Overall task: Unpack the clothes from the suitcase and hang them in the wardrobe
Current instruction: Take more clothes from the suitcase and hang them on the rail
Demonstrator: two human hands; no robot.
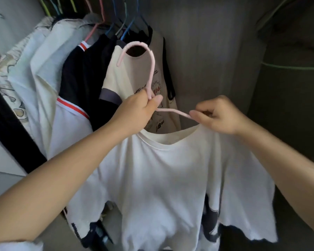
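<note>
A white T-shirt (163, 178) hangs in front of me on a pink hanger (150, 69), whose hook points up towards the wardrobe. My left hand (138, 109) grips the hanger at the base of the hook. My right hand (217, 115) pinches the shirt's collar at the right shoulder, beside the hanger's right arm. The hanger's left arm is hidden inside the shirt. The suitcase is not in view.
Several shirts (76, 73), white, black and cream, hang on coloured hangers (127, 24) at the left and middle of the wardrobe. The grey back wall (216, 51) shows to the right of them. A green cord (288, 67) runs across the dark right side.
</note>
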